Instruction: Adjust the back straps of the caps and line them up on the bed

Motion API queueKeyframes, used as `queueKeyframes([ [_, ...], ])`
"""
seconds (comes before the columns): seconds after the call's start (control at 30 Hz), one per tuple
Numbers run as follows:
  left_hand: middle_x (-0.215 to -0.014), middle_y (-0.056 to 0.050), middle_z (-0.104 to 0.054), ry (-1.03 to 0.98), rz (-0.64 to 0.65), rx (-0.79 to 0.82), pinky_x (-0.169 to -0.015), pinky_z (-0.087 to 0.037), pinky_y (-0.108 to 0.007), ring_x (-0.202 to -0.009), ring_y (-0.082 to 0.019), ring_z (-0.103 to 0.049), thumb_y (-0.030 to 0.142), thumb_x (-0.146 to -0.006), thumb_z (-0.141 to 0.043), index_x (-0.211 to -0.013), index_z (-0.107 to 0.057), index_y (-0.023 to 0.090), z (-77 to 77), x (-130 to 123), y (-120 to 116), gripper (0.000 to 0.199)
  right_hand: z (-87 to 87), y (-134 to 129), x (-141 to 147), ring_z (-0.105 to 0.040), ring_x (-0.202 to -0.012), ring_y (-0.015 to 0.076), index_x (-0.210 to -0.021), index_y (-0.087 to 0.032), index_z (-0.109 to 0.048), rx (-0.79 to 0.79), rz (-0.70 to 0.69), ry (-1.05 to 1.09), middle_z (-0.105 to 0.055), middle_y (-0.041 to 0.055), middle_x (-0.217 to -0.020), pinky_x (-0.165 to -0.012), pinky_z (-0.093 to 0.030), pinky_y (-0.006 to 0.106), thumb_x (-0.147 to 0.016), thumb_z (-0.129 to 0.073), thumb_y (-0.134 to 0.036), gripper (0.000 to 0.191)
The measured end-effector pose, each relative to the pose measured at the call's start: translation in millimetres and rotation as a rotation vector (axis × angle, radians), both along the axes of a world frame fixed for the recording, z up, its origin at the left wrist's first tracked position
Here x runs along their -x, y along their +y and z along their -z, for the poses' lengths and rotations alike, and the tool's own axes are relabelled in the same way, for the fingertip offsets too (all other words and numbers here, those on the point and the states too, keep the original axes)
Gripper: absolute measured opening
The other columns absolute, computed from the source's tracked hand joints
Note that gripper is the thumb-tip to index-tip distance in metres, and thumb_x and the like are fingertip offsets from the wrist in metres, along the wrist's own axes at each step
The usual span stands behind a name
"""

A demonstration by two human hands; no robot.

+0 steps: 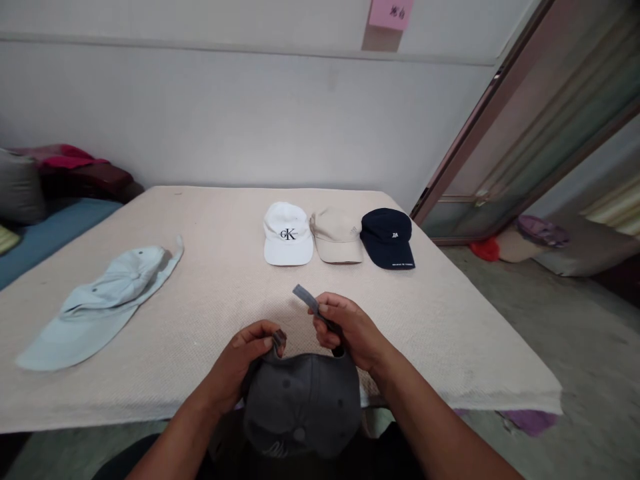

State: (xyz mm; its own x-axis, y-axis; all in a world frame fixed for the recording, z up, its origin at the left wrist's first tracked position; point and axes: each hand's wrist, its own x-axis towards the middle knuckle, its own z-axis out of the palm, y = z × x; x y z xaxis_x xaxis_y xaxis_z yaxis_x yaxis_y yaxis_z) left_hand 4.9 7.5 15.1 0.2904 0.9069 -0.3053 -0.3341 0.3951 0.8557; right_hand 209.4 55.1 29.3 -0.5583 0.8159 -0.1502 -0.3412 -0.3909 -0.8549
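Note:
A dark grey baseball cap [303, 403] is held at the near edge of the table, its back opening turned away from me. My left hand [250, 353] pinches the short buckle end of its back strap. Between the thumb and fingers of my right hand [347, 327] is the long strap end [306, 297], which sticks out up and to the left. The two strap ends are apart. Across the table stand a white cap [289, 233], a beige cap [337, 235] and a navy cap [388, 238] in a row. A pale blue cap [107, 300] lies on its side at left.
A cream textured cloth [220, 280] covers the table, which meets the white wall [225, 120] at the back. On the left are a grey cushion [20, 187] and a blue surface [75, 230]. A sliding door [465, 133] stands at right, with the concrete floor [565, 333] below.

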Motion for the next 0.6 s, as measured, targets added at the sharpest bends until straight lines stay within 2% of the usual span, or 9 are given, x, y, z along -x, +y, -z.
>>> queueKeyframes([
  [0.07, -0.073, -0.001, -0.058, 0.005, 0.009, 0.005, -0.06, -0.037, -0.022, -0.064, -0.012, -0.051, 0.021, -0.075, -0.064, -0.08, -0.065, 0.017, 0.7, -2, 1, 0.007, 2.6, 0, 1, -0.038, -0.043, 0.0038, -0.081, -0.015, -0.053, 0.029, 0.0, -0.017, -0.052, -0.0018, -0.065, -0.044, -0.024, 0.021, -0.081, -0.049, -0.021, 0.007],
  [0.17, -0.072, 0.0, -0.057, 0.014, 0.018, 0.004, -0.057, -0.035, -0.021, -0.061, -0.01, -0.049, 0.023, -0.074, -0.066, -0.079, -0.065, 0.017, 1.9, -4, 2, 0.008, 4.5, -1, 3, -0.033, -0.041, 0.0025, -0.08, -0.015, -0.053, 0.051, -0.041, -0.026, -0.05, -0.0027, -0.064, -0.042, -0.018, 0.02, -0.078, -0.05, -0.017, 0.005],
  [0.23, -0.072, 0.001, -0.057, 0.017, 0.0, -0.002, -0.059, -0.036, -0.021, -0.063, -0.011, -0.05, 0.022, -0.074, -0.066, -0.078, -0.065, 0.017, 2.6, -5, 2, 0.007, 5.0, -3, 5, -0.03, -0.04, 0.002, -0.078, -0.015, -0.052, 0.045, -0.064, -0.025, -0.048, -0.0043, -0.061, -0.041, -0.016, 0.021, -0.08, -0.053, -0.021, 0.006],
  [0.4, -0.073, 0.001, -0.058, -0.04, -0.019, 0.015, -0.059, -0.036, -0.021, -0.062, -0.01, -0.049, 0.021, -0.076, -0.065, -0.078, -0.064, 0.019, 5.6, -5, 2, 0.004, 8.4, -7, 11, -0.027, -0.039, 0.0018, -0.073, -0.017, -0.049, 0.046, -0.097, -0.061, -0.046, -0.0068, -0.055, -0.04, -0.015, 0.02, -0.077, -0.064, -0.033, 0.022],
  [0.6, -0.072, 0.002, -0.057, -0.072, -0.001, 0.008, -0.06, -0.036, -0.02, -0.062, -0.009, -0.05, 0.02, -0.077, -0.064, -0.078, -0.064, 0.018, 8.5, -2, 1, 0.002, 11.3, -9, 14, -0.023, -0.038, 0.0025, -0.079, -0.018, -0.052, 0.107, -0.162, -0.083, -0.04, -0.0092, -0.048, -0.039, -0.015, 0.019, -0.078, -0.061, -0.028, 0.014],
])
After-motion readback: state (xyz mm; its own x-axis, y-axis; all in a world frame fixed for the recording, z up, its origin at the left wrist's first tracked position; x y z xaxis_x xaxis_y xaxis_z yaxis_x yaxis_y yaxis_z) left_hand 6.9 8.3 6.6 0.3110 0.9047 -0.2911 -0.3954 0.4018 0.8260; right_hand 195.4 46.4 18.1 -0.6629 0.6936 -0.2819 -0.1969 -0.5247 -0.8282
